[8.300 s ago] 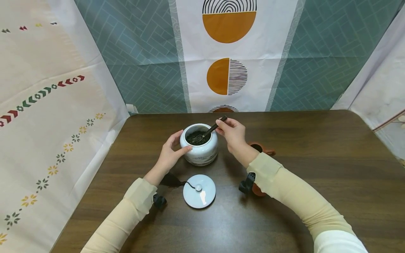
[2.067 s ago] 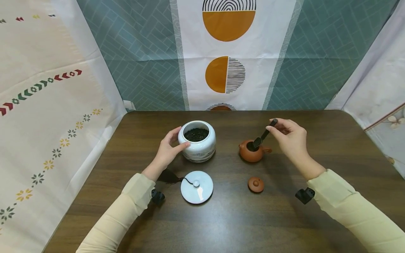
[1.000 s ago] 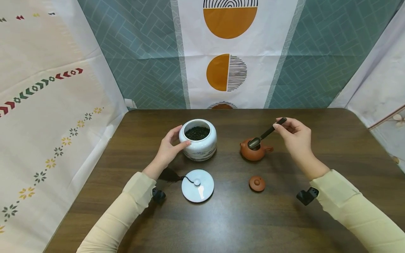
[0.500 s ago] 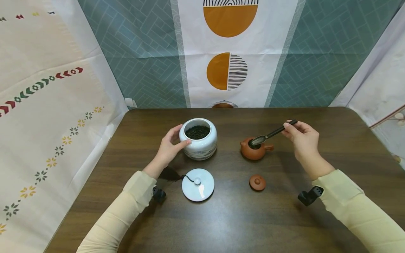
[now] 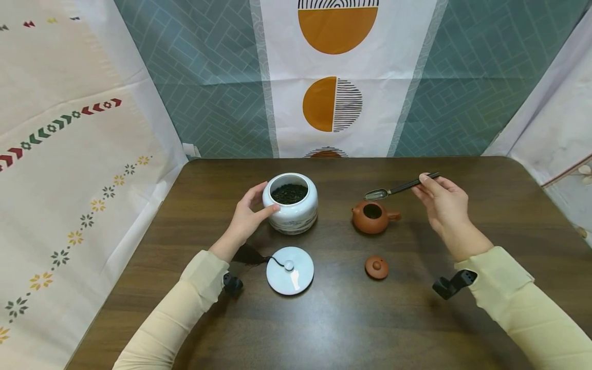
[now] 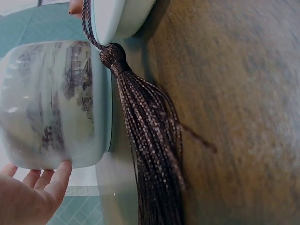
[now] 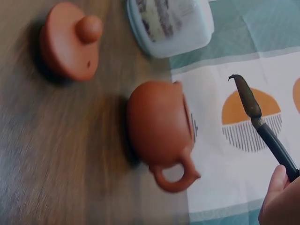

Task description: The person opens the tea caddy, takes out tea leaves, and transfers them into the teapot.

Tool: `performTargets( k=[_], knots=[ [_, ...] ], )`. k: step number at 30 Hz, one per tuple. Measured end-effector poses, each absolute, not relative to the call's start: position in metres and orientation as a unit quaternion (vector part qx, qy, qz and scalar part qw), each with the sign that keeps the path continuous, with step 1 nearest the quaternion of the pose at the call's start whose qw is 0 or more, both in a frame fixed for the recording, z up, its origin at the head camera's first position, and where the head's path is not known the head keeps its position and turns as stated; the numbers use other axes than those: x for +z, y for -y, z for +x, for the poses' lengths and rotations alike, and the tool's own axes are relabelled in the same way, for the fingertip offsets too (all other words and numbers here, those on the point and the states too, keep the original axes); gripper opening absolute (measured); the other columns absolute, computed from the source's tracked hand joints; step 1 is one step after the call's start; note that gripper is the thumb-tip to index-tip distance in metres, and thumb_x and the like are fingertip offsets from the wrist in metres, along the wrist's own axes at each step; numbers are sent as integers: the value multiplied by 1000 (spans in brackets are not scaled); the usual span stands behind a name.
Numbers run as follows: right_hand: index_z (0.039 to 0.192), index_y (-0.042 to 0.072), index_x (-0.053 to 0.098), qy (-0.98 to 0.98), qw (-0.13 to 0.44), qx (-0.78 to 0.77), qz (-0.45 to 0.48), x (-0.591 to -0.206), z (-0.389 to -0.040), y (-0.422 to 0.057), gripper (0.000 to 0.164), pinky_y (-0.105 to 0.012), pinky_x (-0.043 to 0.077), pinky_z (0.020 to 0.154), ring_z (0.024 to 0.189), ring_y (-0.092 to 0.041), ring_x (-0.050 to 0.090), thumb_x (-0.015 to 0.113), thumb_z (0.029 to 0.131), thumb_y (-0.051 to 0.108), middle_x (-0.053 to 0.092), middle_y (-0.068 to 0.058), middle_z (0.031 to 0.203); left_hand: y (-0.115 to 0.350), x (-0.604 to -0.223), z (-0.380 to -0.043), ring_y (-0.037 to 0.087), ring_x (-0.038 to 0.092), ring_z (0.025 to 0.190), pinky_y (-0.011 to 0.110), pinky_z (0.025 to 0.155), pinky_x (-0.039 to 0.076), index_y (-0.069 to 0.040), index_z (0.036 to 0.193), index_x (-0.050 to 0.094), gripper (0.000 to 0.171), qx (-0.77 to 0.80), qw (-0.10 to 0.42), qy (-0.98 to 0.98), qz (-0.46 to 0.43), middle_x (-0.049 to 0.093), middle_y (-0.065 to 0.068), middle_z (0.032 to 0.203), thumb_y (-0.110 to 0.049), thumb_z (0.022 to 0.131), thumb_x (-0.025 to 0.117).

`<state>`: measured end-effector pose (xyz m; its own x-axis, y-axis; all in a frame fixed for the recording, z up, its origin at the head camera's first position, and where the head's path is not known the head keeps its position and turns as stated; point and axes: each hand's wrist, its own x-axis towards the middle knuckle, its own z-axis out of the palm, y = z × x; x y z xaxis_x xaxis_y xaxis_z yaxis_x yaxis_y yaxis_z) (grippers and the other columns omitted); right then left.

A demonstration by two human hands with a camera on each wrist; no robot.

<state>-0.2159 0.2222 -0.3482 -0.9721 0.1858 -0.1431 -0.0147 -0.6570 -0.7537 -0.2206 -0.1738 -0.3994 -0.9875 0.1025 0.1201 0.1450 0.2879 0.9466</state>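
My left hand (image 5: pixel 247 216) holds the side of a white lidless porcelain jar (image 5: pixel 294 220), the thumb near its rim. Dark tea leaves (image 5: pixel 289 194) lie inside the jar. Between thumb and fingers, my right hand (image 5: pixel 446 208) pinches the black handle of a tea scoop (image 5: pixel 390 192). The scoop's metal bowl hovers above and behind a reddish-brown clay teapot (image 5: pixel 367 224), apart from it. Dark leaves show in the teapot's uncovered mouth. In the right wrist view, a small dark bit (image 7: pixel 231 78) clings to the scoop's tip.
The jar's white lid (image 5: pixel 296 280) lies on the brown table (image 5: pixel 333 329), its dark tassel (image 6: pixel 147 126) stretching left. The teapot's small lid (image 5: pixel 376 267) rests in front of the teapot. Patterned cloths (image 5: pixel 222 77) hang behind the table and at its sides.
Earlier the scoop was in the jar, then over the teapot's mouth, tipped down. Now it is raised clear and lies flatter, my right hand farther right. The left hand stays on the jar.
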Motion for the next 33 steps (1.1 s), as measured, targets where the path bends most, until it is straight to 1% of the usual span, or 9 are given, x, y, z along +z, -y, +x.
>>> performTargets(
  k=[2,6,9,14,17,22,28,31,33],
  knots=[
    [66,-1,60,403,49,907,-109,-346,-216,-219,19,-26,58,68,67,-15,65,67,82,-6,66,-5,81,174,-400,-220,30,43,129,50,107,34,-8,143,40,65,-595,15,800,-77,45,14,142,-11,86,71],
    [69,0,60,407,41,906,-111,-339,-218,-211,16,-26,57,70,71,-14,63,69,82,-3,60,-5,89,174,-401,-220,31,42,130,51,108,33,-7,143,40,66,-598,14,798,-79,45,15,143,-12,85,71],
    [70,1,58,405,36,907,-110,-332,-221,-203,17,-25,57,71,72,-15,62,70,81,-2,57,-5,91,175,-402,-220,30,43,129,51,107,34,-7,142,41,65,-597,20,798,-85,46,14,141,-14,85,72],
    [71,1,55,405,32,908,-101,-322,-226,-187,19,-25,57,72,73,-15,61,70,82,-1,54,-6,92,175,-404,-218,28,46,124,49,103,38,-8,140,44,67,-592,42,799,-97,50,13,137,-25,83,75],
    [71,1,56,414,32,905,-97,-316,-230,-176,18,-25,57,73,75,-15,61,71,81,0,52,-7,94,175,-404,-219,28,46,125,48,104,38,-8,140,45,66,-593,42,798,-97,50,13,137,-23,83,75],
    [72,2,54,418,36,904,-84,-307,-237,-158,19,-25,57,73,74,-15,59,70,82,-1,51,-7,94,175,-403,-222,30,43,130,50,108,34,-6,141,42,65,-597,25,797,-87,46,14,141,-11,84,72],
    [73,2,55,434,51,897,-71,-300,-244,-135,17,-25,57,73,72,-15,59,68,84,-1,53,-8,95,175,-403,-224,29,43,130,49,108,35,-6,141,41,65,-594,21,800,-82,46,14,141,-10,85,72],
    [75,3,57,447,55,890,-65,-299,-248,-123,14,-24,57,74,72,-14,61,67,85,-1,54,-8,93,175,-403,-223,28,43,129,48,108,35,-7,141,42,65,-592,22,801,-79,47,13,141,-11,84,72],
    [79,2,60,458,56,885,-60,-300,-251,-114,9,-24,56,76,72,-13,62,66,85,0,55,-8,92,175,-402,-223,28,44,129,48,107,35,-7,141,42,64,-591,24,802,-79,47,12,140,-11,84,72]
  ],
)
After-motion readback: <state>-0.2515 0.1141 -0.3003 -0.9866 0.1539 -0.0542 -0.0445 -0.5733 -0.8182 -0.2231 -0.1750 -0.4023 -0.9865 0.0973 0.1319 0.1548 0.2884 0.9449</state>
